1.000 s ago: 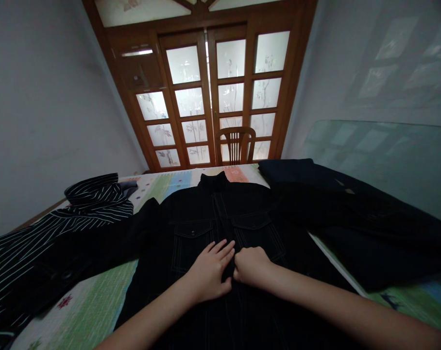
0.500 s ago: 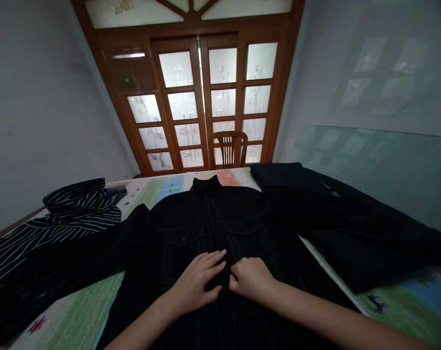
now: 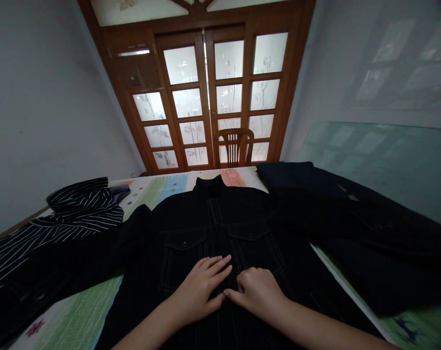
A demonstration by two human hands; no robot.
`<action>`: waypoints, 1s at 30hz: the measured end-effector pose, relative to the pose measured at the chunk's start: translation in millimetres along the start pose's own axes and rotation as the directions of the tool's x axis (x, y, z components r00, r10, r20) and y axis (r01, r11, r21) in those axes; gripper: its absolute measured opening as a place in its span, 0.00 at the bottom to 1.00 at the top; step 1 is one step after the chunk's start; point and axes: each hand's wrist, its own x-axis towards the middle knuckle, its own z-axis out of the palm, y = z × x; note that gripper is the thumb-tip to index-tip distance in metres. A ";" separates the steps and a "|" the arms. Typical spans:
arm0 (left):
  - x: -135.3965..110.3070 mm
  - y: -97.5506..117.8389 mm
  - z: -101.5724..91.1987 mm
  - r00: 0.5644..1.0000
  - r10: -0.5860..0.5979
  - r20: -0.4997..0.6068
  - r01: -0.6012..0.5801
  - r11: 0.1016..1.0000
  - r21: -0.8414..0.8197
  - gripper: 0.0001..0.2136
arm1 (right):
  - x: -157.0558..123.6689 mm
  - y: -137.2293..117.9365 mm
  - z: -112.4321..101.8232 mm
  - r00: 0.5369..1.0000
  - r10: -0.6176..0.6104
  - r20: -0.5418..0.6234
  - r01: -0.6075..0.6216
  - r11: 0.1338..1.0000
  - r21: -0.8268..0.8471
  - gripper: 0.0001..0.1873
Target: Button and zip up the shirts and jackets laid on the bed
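Observation:
A black denim jacket (image 3: 242, 209) with pale stitching and two flap chest pockets lies front up, its collar pointing away from me and its sleeves spread to both sides. My left hand (image 3: 204, 289) rests flat on the jacket front below the left chest pocket, fingers stretched out. Beside it, my right hand (image 3: 262, 291) is closed at the jacket's front opening, with its fingers curled under and the thumb pointing left. The cloth in its grip is mostly hidden by the fingers. The two thumbs nearly meet at the middle of the jacket.
A black-and-white striped garment (image 3: 85, 209) lies at the left. Folded dark navy clothing (image 3: 286, 175) lies at the right, partly under the sleeve. A patterned cloth (image 3: 78, 311) covers the table. Beyond stand a wooden chair (image 3: 235, 141) and glazed wooden doors (image 3: 209, 92).
My right hand's thumb has stretched out to the left, close to my left thumb. My left hand stays flat on the jacket. The view has shifted slightly.

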 end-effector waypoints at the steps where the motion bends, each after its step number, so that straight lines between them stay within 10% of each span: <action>1: 0.4 0.2 0.6 1.000 -0.002 -0.002 0.002 1.000 0.002 0.26 | 0.3 -0.3 -0.9 1.000 0.013 0.012 -0.013 1.000 0.011 0.18; 19: -10.1 -0.8 1.1 1.000 0.012 -0.023 -0.012 1.000 0.021 0.31 | -7.1 26.1 -0.4 0.994 0.090 0.063 -0.101 0.974 0.204 0.16; 25: -20.4 24.7 -8.1 0.990 0.000 -0.143 0.004 1.000 0.031 0.10 | -25.5 19.5 -6.2 0.998 0.052 -0.044 -0.043 0.981 0.190 0.16; 30: -47.0 58.7 -8.0 0.996 -0.090 0.017 0.088 0.992 0.085 0.05 | -43.2 5.8 -12.6 0.988 -0.149 -0.038 0.154 0.952 0.263 0.06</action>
